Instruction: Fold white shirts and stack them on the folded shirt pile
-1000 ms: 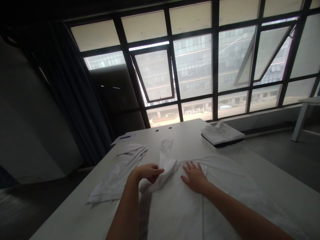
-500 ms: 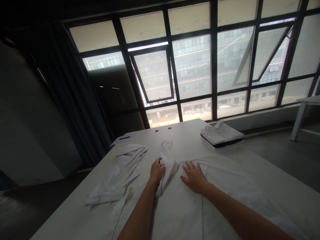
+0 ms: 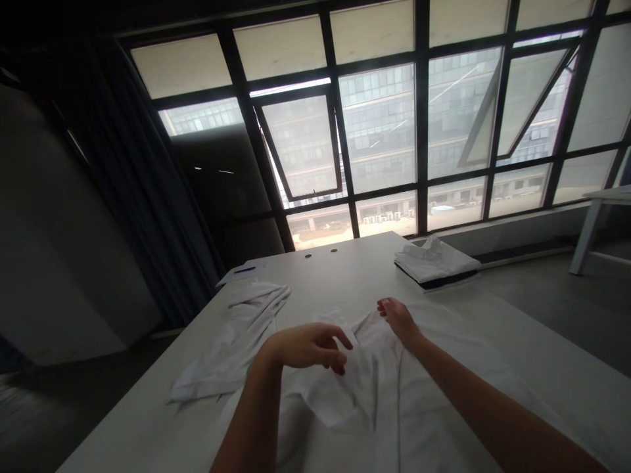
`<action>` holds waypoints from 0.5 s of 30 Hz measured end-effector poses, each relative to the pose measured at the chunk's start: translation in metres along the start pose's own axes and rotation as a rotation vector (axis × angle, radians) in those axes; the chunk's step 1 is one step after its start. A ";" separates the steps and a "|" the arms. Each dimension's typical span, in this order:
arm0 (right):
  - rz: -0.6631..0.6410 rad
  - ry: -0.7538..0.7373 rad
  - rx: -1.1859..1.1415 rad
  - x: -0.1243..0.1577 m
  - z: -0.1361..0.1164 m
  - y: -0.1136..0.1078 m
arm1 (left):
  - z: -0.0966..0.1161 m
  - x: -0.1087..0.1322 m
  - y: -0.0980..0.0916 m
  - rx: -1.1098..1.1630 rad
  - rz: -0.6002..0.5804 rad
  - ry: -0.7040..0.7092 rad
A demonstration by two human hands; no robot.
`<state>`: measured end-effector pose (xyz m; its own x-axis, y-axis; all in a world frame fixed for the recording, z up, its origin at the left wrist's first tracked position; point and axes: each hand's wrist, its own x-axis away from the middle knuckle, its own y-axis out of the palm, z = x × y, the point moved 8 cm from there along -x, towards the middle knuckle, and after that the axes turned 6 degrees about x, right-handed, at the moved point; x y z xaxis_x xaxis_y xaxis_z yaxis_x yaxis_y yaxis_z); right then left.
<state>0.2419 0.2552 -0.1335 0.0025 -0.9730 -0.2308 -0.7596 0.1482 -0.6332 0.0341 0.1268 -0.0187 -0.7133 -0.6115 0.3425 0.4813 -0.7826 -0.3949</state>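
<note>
A white garment [image 3: 359, 407] lies spread over the near part of the tabletop [image 3: 148, 420], bunched into raised folds near the middle, with its far edge lifted in loose creases. The left hand [image 3: 305, 348] hangs just above those folds, half open with the fingers loosely curled, and has hold of nothing. The right hand [image 3: 398, 320] is at the far edge of the garment, its fingers drawn together at the cloth; whether they have pinched it cannot be told.

Left of the garment, and just beside it, lies a crumpled white cloth [image 3: 229, 341]. Beyond that, at the far left of the tabletop, is a sheet of paper [image 3: 241, 274] with a blue pen [image 3: 245, 269] on it. At the far right sits a folded white garment [image 3: 434, 261] on a dark layer [image 3: 438, 284]. Two round holes [image 3: 320, 252] mark the far end of the tabletop, which stands before a large gridded window [image 3: 379, 125].
</note>
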 end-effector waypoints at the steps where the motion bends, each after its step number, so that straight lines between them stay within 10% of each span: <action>1: -0.029 -0.019 -0.018 0.000 -0.004 0.000 | -0.007 -0.001 -0.008 -0.081 0.088 -0.047; 6: -0.210 -0.177 -0.038 0.029 -0.042 0.025 | -0.064 -0.010 -0.064 -0.415 0.541 -0.275; 15: -0.444 -0.414 0.116 0.076 -0.077 0.057 | -0.166 -0.026 -0.070 -0.394 0.329 -0.625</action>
<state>0.1486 0.1757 -0.1305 0.5719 -0.8004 -0.1798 -0.5525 -0.2138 -0.8056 -0.0651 0.2168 -0.1418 -0.0933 -0.8466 0.5240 0.3183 -0.5241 -0.7900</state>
